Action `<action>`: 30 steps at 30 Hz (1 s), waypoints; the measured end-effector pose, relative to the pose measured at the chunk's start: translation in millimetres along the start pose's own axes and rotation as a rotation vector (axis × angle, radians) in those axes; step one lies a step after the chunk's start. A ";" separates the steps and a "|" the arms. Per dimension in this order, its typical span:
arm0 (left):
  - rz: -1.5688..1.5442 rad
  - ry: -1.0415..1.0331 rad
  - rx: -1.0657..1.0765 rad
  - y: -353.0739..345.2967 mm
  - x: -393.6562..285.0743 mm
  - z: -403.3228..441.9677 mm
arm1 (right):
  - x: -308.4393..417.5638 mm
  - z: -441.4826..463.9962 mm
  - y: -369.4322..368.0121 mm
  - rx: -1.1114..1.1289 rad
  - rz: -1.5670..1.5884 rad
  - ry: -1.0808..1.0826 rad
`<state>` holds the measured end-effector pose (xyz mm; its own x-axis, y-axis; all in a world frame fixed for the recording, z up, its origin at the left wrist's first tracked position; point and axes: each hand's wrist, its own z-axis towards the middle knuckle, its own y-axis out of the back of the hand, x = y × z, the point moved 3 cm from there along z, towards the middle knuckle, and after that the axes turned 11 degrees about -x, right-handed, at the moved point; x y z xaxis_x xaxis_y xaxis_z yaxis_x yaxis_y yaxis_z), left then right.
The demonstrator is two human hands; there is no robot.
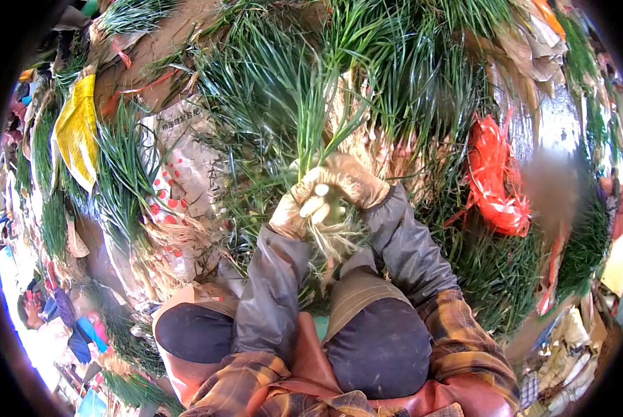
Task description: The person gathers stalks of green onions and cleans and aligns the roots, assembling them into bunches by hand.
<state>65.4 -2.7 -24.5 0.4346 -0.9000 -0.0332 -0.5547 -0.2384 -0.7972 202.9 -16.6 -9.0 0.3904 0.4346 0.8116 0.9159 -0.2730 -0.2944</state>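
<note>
A small bunch of spring onions (311,128) stands upright between my hands, its green leaves pointing away from me and its pale roots hanging below. My left hand (292,210), in a cream glove, is closed around the lower stems. From the other side my right hand (356,179), gloved alike, wraps over the same stems, its fingers partly hidden. Just beyond the hands lies a thick heap of loose spring onions (256,90). More of them (402,139) lie to the right with their pale stem ends toward me.
A red bundle of plastic strips (495,177) lies at right. At left are a printed white sack (193,160), a tied-looking clump of spring onions (124,201) and a yellow bag (78,132). My knees (377,344) are close below the hands. A blurred spot covers part of the right side.
</note>
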 end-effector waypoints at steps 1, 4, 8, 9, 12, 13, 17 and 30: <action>0.117 -0.039 -0.071 7.2 -4.1 1.5 | 2.1 2.4 7.4 -0.160 -0.222 0.117; 0.333 -0.111 -0.209 -23.9 -16.7 -9.3 | -7.8 10.4 83.9 -0.789 -0.012 0.048; 0.471 -0.107 -0.198 -24.4 -31.4 -2.5 | 10.2 -16.1 87.5 -1.185 -1.799 0.542; 0.545 -0.115 -0.186 -19.5 -31.4 -1.5 | -4.5 -16.9 94.6 -1.052 -1.079 0.058; 0.362 -0.118 -0.017 -13.6 -25.8 4.8 | 19.1 -19.1 17.2 -0.361 -0.480 0.586; 0.285 -0.096 -0.013 -12.7 -23.3 6.4 | 1.5 -19.1 1.0 -0.148 -0.297 0.402; 0.427 -0.355 -0.145 -31.7 -64.1 -12.3 | -24.3 -40.7 -34.2 0.064 -0.308 -0.134; 0.696 0.124 -0.300 25.6 -2.0 14.4 | -56.3 -25.8 137.7 -0.495 -1.495 -0.082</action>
<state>60.5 -1.8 -53.5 -0.1580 -0.9090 -0.3856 -0.8478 0.3250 -0.4189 304.6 -100.8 -82.2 -0.7838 0.5965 0.1726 0.3486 0.1927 0.9172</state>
